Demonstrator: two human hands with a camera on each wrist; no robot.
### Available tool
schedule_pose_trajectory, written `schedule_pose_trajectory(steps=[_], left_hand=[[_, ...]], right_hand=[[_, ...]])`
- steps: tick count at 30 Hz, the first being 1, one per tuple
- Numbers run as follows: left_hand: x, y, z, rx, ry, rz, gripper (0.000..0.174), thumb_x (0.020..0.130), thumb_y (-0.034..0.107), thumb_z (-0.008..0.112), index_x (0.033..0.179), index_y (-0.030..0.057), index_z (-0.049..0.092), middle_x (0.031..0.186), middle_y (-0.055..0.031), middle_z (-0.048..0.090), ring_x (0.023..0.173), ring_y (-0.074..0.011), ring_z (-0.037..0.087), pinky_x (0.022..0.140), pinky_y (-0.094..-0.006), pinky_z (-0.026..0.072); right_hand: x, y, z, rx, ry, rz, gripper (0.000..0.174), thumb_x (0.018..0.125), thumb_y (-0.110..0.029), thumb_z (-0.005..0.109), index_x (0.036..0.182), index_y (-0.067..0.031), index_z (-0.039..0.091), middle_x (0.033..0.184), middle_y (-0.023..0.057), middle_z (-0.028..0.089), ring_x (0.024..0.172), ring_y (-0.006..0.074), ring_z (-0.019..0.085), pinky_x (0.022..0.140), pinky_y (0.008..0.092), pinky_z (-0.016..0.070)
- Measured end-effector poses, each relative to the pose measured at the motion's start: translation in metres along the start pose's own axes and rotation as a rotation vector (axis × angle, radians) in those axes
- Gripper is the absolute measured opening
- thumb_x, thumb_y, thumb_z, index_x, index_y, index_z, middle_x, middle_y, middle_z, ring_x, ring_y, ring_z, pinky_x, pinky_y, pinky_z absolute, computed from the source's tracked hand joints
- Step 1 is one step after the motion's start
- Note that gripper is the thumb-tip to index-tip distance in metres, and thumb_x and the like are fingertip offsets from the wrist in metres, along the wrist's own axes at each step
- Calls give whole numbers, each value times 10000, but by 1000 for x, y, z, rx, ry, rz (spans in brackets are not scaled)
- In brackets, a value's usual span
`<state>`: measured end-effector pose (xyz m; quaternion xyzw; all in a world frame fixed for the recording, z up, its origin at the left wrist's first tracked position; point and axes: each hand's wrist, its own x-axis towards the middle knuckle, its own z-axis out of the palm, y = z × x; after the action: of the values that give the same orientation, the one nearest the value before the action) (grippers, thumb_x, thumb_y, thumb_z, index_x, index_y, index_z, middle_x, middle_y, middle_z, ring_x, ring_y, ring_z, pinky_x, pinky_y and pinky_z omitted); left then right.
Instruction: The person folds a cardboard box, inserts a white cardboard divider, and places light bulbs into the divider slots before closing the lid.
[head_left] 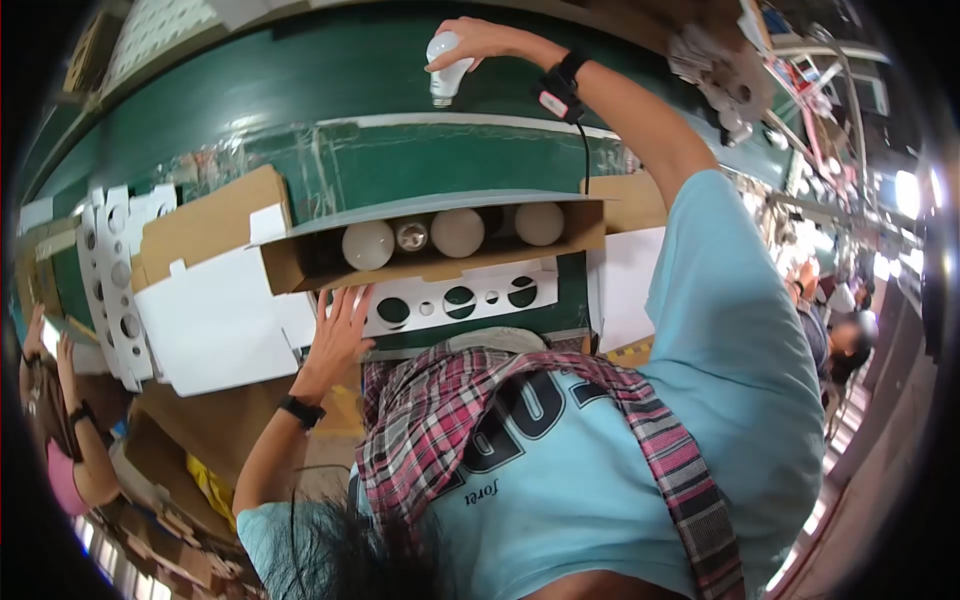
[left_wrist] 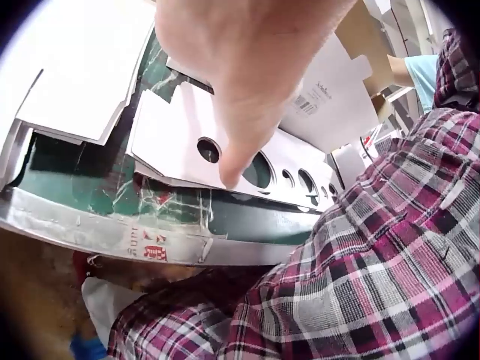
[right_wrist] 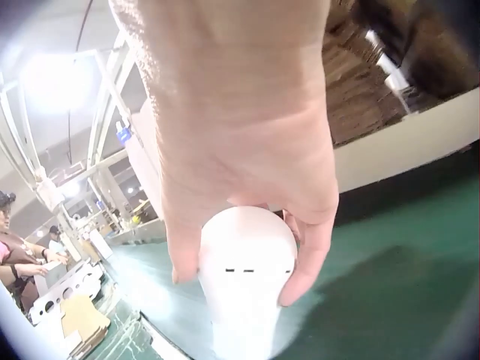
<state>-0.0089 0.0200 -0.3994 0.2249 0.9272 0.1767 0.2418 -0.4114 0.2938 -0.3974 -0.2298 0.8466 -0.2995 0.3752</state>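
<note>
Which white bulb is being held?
The bulb in the right hand, over the green surface beyond the box; the three white bulbs inside that box have no hand on them.

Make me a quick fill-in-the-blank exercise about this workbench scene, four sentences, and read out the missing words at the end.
1. The right hand holds a white light ____.
2. In the head view, the number of large white globes showing in the cardboard box is ____.
3. The punched strip beside the left hand is coloured ____.
4. The worktop is coloured ____.

Missing words: bulb; three; white; green.
</note>
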Motion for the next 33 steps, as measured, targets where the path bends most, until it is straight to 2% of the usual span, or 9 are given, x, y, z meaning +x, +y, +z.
schedule_pose_trajectory(steps=[6, 10, 14, 15, 21, 25, 28, 29, 33], left_hand=[[1, -1, 18, 109, 88, 97, 875, 620, 189, 779, 1350, 49, 317, 1413, -157, 292, 1322, -329, 262, 1088, -511, 179], [-7, 15, 4, -31, 145, 194, 832, 592, 141, 760, 1320, 61, 364, 1357, -194, 317, 1282, -393, 272, 1067, -523, 195], [-20, 24, -24, -257, 55, 256, 712, 583, 141, 760, 1230, 94, 466, 1308, -198, 356, 1208, -404, 350, 1011, -493, 284], [-22, 26, -33, -310, 4, 253, 681, 588, 139, 762, 1209, 98, 485, 1304, -195, 360, 1197, -400, 364, 1002, -480, 303], [-11, 54, -62, -453, -211, 234, 477, 634, 114, 744, 1077, 80, 572, 1234, -153, 443, 1118, -299, 469, 943, -371, 384], [6, 56, -68, -1002, -465, -160, 407, 735, 157, 653, 1116, 47, 559, 1176, -89, 534, 1055, -212, 522, 934, -323, 380], [6, 88, -90, -1479, -365, 52, 495, 768, 310, 627, 1147, 7, 531, 1145, -98, 557, 1065, -214, 537, 938, -327, 384], [12, 105, -103, -1360, -353, 155, 621, 761, 451, 598, 1168, -9, 506, 1154, -122, 554, 1111, -225, 523, 944, -336, 391], [34, 158, -121, -1411, -129, 258, 732, 717, 473, 643, 1231, -13, 455, 1244, -160, 502, 1145, -280, 514, 983, -391, 377]], right_hand=[[-161, 0, -35, 563, 366, -15, 751, 721, -494, 712, 1192, 33, 458, 1095, 134, 568, 1000, 210, 585, 740, 294, 561], [-279, -9, -16, 824, 474, -94, 519, 851, -412, 613, 1229, -81, 483, 1086, 66, 575, 1013, 152, 571, 699, 279, 555], [-358, -5, 32, 1377, 549, -93, 515, 856, -405, 608, 1228, -69, 491, 1185, 120, 525, 1023, 262, 575, 695, 304, 561], [-375, -4, 43, 1448, 565, -100, 542, 856, -394, 611, 1254, -60, 457, 1224, 168, 490, 1024, 346, 572, 708, 320, 569], [-471, -3, 111, 1461, 672, -303, 568, 846, -375, 631, 1231, -13, 421, 1127, 205, 549, 950, 352, 619, 715, 338, 583], [-509, -12, 136, 1211, 745, -310, 612, 827, -417, 639, 1249, -26, 430, 1084, 196, 568, 909, 326, 634, 641, 338, 580], [-523, -46, 155, 1142, 783, -305, 651, 811, -487, 626, 1254, -51, 435, 1027, 170, 588, 838, 274, 653, 573, 304, 570], [-520, -52, 162, 1171, 776, -310, 653, 814, -500, 614, 1256, -54, 433, 1022, 164, 592, 822, 262, 656, 563, 290, 566], [-474, -75, 187, 1453, 695, -120, 572, 867, -520, 520, 1259, -111, 443, 1014, 137, 612, 727, 229, 664, 521, 240, 545]])
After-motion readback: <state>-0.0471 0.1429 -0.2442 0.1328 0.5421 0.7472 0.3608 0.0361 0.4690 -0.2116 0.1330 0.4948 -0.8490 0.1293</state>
